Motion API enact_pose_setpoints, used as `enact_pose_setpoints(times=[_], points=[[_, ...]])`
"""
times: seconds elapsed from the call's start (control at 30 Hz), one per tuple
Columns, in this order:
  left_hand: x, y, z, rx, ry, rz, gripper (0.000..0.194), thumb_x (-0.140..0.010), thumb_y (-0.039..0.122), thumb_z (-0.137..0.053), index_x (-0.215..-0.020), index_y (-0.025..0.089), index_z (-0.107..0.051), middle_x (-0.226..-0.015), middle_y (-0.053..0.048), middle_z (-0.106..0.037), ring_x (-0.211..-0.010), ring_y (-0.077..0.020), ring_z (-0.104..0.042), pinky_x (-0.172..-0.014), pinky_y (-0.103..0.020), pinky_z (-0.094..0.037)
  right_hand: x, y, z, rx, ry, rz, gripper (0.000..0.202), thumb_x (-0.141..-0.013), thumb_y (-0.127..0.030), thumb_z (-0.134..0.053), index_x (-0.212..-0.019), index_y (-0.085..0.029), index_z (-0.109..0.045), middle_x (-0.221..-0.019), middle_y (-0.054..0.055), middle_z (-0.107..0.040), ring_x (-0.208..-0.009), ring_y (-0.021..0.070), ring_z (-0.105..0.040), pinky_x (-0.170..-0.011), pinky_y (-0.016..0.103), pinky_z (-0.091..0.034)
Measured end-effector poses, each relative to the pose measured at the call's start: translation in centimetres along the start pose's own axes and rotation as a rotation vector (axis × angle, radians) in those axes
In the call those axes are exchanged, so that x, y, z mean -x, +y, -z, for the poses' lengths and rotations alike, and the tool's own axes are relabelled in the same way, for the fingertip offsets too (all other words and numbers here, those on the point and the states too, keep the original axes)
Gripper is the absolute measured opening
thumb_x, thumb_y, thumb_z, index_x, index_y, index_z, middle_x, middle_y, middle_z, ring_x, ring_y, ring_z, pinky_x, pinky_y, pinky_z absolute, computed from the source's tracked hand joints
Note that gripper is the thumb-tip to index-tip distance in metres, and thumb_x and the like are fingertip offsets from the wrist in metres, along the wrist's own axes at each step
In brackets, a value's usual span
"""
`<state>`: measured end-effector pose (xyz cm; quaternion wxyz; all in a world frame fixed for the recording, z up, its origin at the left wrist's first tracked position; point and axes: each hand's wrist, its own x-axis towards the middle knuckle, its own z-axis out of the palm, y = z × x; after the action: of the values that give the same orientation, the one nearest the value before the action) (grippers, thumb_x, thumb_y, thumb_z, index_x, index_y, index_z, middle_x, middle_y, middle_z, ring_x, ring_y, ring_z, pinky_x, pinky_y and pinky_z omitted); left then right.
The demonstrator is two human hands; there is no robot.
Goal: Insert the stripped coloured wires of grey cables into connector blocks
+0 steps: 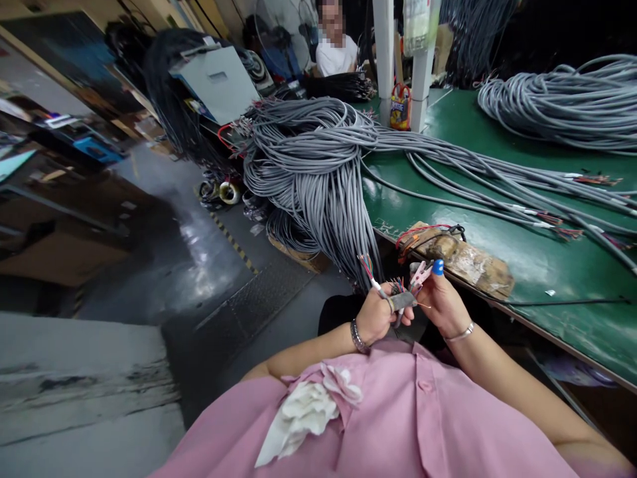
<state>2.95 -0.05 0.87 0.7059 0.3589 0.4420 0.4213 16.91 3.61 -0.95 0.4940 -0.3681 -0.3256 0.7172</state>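
My left hand (377, 317) is closed around a grey cable (387, 296). Thin coloured wires (367, 267) fan out of its stripped end, above a white band. A grey wrap (401, 301), which looks like a finger cover, lies across the fingers of this hand. Close beside it, my right hand (449, 309) has a blue cover on the thumb tip and its fingers drawn in. Between that thumb and the left hand shows a pink clip (421, 276), which seems pinched in the right hand. More fine wire ends (398, 285) stick out between the hands; my right fingertips are partly hidden.
A big bundle of grey cables (328, 153) hangs over the edge of the green table (448, 199). A worn wooden block (472, 265) with leads lies at the near edge. Coiled cable (562, 106) rests at the back right. A person (337, 56) is farther back.
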Motion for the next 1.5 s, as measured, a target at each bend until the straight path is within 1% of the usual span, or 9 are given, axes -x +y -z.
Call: enact_pose_setpoints(times=[0.1, 0.37, 0.57, 0.77, 0.93, 1.03, 1.2, 1.37, 1.5], points=[[0.0, -0.2, 0.1, -0.008, 0.01, 0.014, 0.031, -0.067, 0.04, -0.07, -0.071, 0.011, -0.062, -0.054, -0.004, -0.062, -0.041, -0.0107, -0.055, -0.036, -0.019, -0.022, -0.1, 0.1, 0.0, -0.188, 0.119, 0.008, 0.051, -0.071, -0.071, -0.058, -0.083, -0.022, -0.063, -0.077, 0.003, -0.062, -0.061, 0.0153, -0.052, -0.058, 0.029, -0.045], [1.1, 0.1, 0.3, -0.017, -0.017, 0.006, 0.031, -0.066, 0.04, -0.072, -0.068, 0.011, -0.061, -0.055, -0.004, -0.062, -0.042, -0.0116, -0.056, -0.039, -0.02, -0.033, 0.9, -0.4, 0.5, -0.18, -0.029, -0.133, 0.062, -0.073, -0.079, -0.043, -0.084, -0.022, -0.065, -0.084, 0.006, -0.064, -0.064, 0.0161, -0.054, -0.061, 0.03, -0.046], [1.5, 0.0, 0.2, 0.002, 0.048, -0.067, 0.03, -0.069, 0.041, -0.071, -0.071, 0.012, -0.062, -0.057, -0.003, -0.063, -0.044, -0.011, -0.057, -0.039, -0.019, -0.032, 1.4, -0.8, 0.3, -0.089, -0.021, -0.066, 0.03, -0.079, -0.052, -0.062, -0.078, -0.022, -0.063, -0.073, 0.002, -0.059, -0.061, 0.0135, -0.051, -0.06, 0.027, -0.044], [0.7, 0.0, -0.2, 0.022, 0.092, -0.076, 0.03, -0.071, 0.041, -0.069, -0.072, 0.013, -0.06, -0.057, -0.003, -0.063, -0.043, -0.0111, -0.057, -0.036, -0.018, -0.026, 1.2, -0.4, 0.2, -0.096, 0.004, -0.054, 0.039, -0.079, -0.06, -0.057, -0.078, -0.022, -0.063, -0.073, 0.003, -0.059, -0.062, 0.0157, -0.052, -0.06, 0.031, -0.046], [0.3, -0.1, -0.5, 0.027, 0.095, -0.063, 0.028, -0.072, 0.039, -0.068, -0.073, 0.012, -0.06, -0.057, -0.003, -0.063, -0.043, -0.0106, -0.057, -0.035, -0.017, -0.024, 1.2, -0.1, 0.4, -0.1, -0.054, -0.081, 0.042, -0.079, -0.062, -0.056, -0.092, -0.023, -0.065, -0.073, 0.003, -0.061, -0.055, 0.0167, -0.053, -0.056, 0.034, -0.047], [0.2, -0.2, -0.5, 0.026, 0.094, -0.042, 0.028, -0.071, 0.038, -0.068, -0.074, 0.012, -0.061, -0.057, -0.003, -0.062, -0.043, -0.0107, -0.057, -0.035, -0.017, -0.025, 1.0, 0.1, 0.5, -0.129, -0.028, -0.074, 0.04, -0.079, -0.059, -0.058, -0.097, -0.024, -0.065, -0.076, 0.002, -0.063, -0.055, 0.0163, -0.054, -0.055, 0.034, -0.047], [0.1, -0.3, -0.5, 0.026, 0.103, -0.023, 0.027, -0.071, 0.038, -0.068, -0.072, 0.012, -0.06, -0.056, -0.003, -0.062, -0.042, -0.0111, -0.057, -0.034, -0.017, -0.025, 0.8, 0.2, 0.3, -0.211, 0.043, -0.049, 0.036, -0.074, -0.053, -0.068, -0.092, -0.023, -0.068, -0.08, 0.003, -0.066, -0.06, 0.0153, -0.055, -0.057, 0.031, -0.048], [0.5, -0.5, -0.3, 0.026, 0.069, -0.051, 0.03, -0.07, 0.039, -0.07, -0.073, 0.011, -0.06, -0.057, -0.004, -0.063, -0.043, -0.0113, -0.057, -0.034, -0.017, -0.023, 1.1, 0.3, 0.3, -0.279, -0.089, -0.11, 0.038, -0.081, -0.059, -0.057, -0.089, -0.023, -0.066, -0.077, 0.002, -0.065, -0.055, 0.0151, -0.055, -0.054, 0.032, -0.048], [1.3, -0.7, 0.1, 0.017, 0.071, -0.08, 0.031, -0.072, 0.041, -0.069, -0.075, 0.011, -0.061, -0.057, -0.004, -0.063, -0.044, -0.0109, -0.057, -0.038, -0.018, -0.031, 1.1, 0.2, 0.8, -0.37, -0.045, -0.108, 0.038, -0.083, -0.058, -0.054, -0.083, -0.022, -0.067, -0.085, 0.003, -0.067, -0.066, 0.0131, -0.058, -0.058, 0.025, -0.049]])
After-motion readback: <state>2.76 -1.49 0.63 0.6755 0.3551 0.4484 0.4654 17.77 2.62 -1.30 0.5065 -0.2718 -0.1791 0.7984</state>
